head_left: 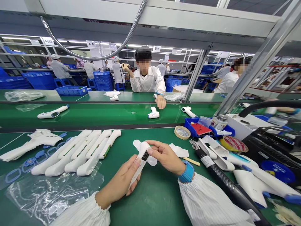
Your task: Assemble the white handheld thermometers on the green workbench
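Observation:
Between my two hands is a white handheld thermometer [141, 152] with a dark display window, tilted with its head away from me. My left hand [121, 177] wraps round its handle. The fingers of my right hand [166, 156] pinch the head end beside the display. Just behind the head, rounded pale pieces [152, 161] stick out on both sides; I cannot tell whether they are attached. On the left lies a row of several white thermometer housings [88, 166], some showing green circuit boards. A blue wristband [187, 171] is on my right wrist.
Loose white shells [35, 142], blue rings [13, 175] and clear plastic bags [54, 197] lie left. Right are a tape roll [182, 132], a blue bin [188, 124], a black tool [218, 175] and white housings [250, 185]. Thermometers [153, 113] lie on the green belt; a co-worker's hand [160, 102] hovers there.

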### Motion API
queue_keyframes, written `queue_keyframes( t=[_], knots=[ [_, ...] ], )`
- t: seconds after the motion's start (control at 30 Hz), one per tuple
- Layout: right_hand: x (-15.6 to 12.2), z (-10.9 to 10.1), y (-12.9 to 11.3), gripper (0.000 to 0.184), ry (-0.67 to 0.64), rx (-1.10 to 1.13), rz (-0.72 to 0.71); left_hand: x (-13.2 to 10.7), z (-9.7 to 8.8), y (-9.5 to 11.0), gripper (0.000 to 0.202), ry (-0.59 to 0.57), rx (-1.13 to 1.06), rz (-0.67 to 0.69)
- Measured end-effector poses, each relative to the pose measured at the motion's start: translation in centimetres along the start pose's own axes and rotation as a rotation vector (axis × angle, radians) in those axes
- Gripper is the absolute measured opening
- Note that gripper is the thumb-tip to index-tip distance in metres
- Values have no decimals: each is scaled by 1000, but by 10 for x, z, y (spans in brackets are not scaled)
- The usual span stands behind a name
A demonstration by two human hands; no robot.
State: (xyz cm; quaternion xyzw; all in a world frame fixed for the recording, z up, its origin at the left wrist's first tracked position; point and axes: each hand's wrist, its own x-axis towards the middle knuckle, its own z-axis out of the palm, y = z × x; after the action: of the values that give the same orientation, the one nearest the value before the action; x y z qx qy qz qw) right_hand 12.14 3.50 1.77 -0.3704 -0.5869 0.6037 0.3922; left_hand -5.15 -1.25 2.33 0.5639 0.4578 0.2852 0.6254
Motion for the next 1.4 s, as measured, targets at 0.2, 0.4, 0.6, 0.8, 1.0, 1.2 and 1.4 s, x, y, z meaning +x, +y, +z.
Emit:
queue_keyframes(
  t=[0.2, 0.4, 0.6, 0.8, 1.0, 1.2, 1.4],
  knots=[
    [-1, 7, 2, 44, 92, -4, -24, -1, 2, 1, 39, 18, 33, 12],
    [2, 13, 3, 36, 176, -129, -65, 5, 4, -4, 41, 92, 26, -1],
    [1, 11, 2, 22, 323, -473, -126, 9, 3, -9, 39, 193, 120, 34],
    [-3, 10, -4, 22, 206, -651, -62, 6, 0, -10, 31, 242, 495, 168],
    [-4, 10, -4, 18, 209, -479, -42, 3, 2, -7, 28, 218, 599, 171],
    [0, 14, -2, 18, 325, -268, -58, -1, 5, -4, 32, 164, 390, 149],
    [-1, 12, -4, 17, 290, -194, -63, -2, 2, 7, 42, 12, 33, -72]
  ],
)
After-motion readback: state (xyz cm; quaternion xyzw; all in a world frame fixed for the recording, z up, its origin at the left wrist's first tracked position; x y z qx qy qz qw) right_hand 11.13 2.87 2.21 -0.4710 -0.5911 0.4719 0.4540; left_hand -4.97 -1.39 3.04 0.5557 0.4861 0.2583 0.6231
